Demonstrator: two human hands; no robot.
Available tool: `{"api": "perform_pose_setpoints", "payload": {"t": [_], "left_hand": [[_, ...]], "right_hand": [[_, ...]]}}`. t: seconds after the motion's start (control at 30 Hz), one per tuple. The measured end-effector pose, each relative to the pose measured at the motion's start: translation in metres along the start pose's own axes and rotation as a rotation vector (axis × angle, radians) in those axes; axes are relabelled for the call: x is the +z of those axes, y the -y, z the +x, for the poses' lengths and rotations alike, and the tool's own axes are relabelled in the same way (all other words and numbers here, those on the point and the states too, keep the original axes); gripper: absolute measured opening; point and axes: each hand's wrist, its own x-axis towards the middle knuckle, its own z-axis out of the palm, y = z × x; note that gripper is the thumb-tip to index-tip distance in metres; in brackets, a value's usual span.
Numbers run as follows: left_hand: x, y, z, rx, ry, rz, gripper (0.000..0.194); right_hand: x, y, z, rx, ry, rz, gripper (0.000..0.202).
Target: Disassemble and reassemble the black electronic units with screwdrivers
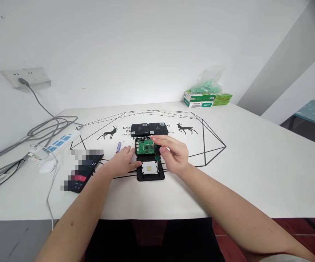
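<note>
My right hand (pixel 175 153) grips a screwdriver (pixel 157 150) with a black and green handle. Its shaft points down to the right edge of a silver metal plate (pixel 149 167), which lies in a black case half (pixel 150 178). Just behind, another black case part holds a green circuit board (pixel 146 146). My left hand (pixel 122 162) lies flat with its fingers apart, the thumb at the left edge of the case and the fingertips close to the board. A small purple cylinder (pixel 118 147) rests beyond those fingers.
Two closed black boxes (pixel 158 128) sit behind the circuit board. At left are a phone (pixel 85 171), a white power strip (pixel 62 143), a white mouse-shaped item (pixel 47 166) and loose grey cables (pixel 51 125). Green and white cartons (pixel 199 99) with a plastic bag (pixel 209 82) stand back right.
</note>
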Motion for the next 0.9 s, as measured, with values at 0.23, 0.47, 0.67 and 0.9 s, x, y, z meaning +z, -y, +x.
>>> {"api": "perform_pose_setpoints", "payload": {"t": [0.23, 0.47, 0.67, 0.9], "left_hand": [[-0.007, -0.007, -0.001, -0.004, 0.026, 0.025, 0.094], [-0.012, -0.015, -0.003, -0.031, 0.056, 0.06, 0.097], [-0.011, -0.011, -0.002, -0.022, 0.052, 0.045, 0.101], [-0.004, -0.003, 0.001, 0.011, -0.02, -0.03, 0.098]], "right_hand": [[0.004, -0.003, 0.003, 0.086, 0.059, -0.073, 0.017], [0.01, -0.006, -0.003, -0.051, -0.074, -0.121, 0.03], [-0.001, -0.004, -0.002, -0.011, 0.051, -0.028, 0.03], [0.005, -0.008, -0.003, 0.031, -0.004, -0.048, 0.01]]}}
